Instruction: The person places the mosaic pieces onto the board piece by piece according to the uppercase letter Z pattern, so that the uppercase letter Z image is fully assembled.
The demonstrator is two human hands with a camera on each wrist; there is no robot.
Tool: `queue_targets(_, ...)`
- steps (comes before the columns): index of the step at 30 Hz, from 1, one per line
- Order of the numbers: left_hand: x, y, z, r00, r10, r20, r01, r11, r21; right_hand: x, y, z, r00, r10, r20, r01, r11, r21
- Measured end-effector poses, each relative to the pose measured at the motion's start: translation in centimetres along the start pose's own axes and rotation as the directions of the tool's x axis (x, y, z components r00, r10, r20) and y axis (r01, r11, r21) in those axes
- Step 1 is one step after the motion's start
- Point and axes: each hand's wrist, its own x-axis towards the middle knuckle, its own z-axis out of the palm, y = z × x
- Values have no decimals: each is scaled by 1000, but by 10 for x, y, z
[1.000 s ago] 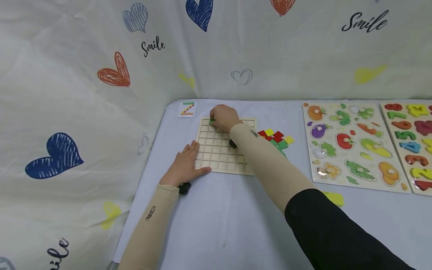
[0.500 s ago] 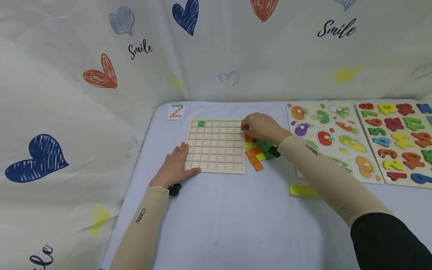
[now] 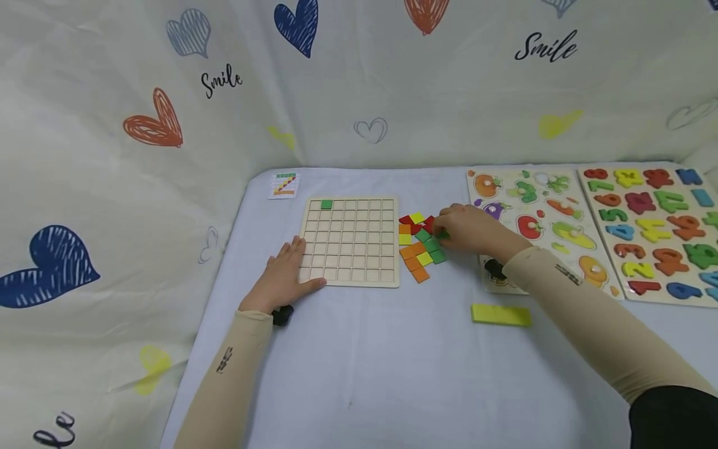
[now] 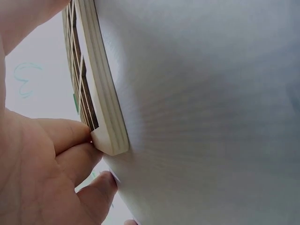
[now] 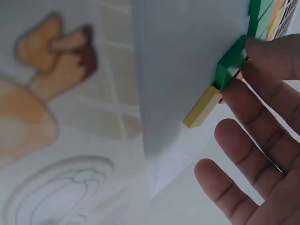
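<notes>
A wooden grid board [image 3: 349,243] lies on the table, with one green tile [image 3: 326,204] in its top row. My left hand [image 3: 280,274] rests against the board's lower left corner, fingers straight along the side and thumb at the front edge. In the left wrist view its fingertips touch the board's corner [image 4: 110,140]. To the right of the board lies a loose cluster of orange [image 3: 412,251], red, yellow and green square tiles. Over the cluster's right side, my right hand [image 3: 471,229] pinches a green tile [image 5: 232,61] between thumb and fingers, with a yellow tile [image 5: 202,107] beside it.
A small pattern card [image 3: 284,186] lies behind the board at the left. On the right are a vegetable puzzle board [image 3: 561,246], partly under my right forearm, and a number-and-letter puzzle board [image 3: 653,234]. A yellow-green block [image 3: 501,315] lies nearer the front.
My right hand has left the board's top row, where a green tile now shows, and moved right to the tile cluster. My left hand stays at the board; the view has shifted.
</notes>
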Motion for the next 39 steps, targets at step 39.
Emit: queue_targets(39, 5, -3, -2, 1000, -16, 20, 16, 1000, 10, 148, -87, -5, 999, 34, -35, -20, 938, 345)
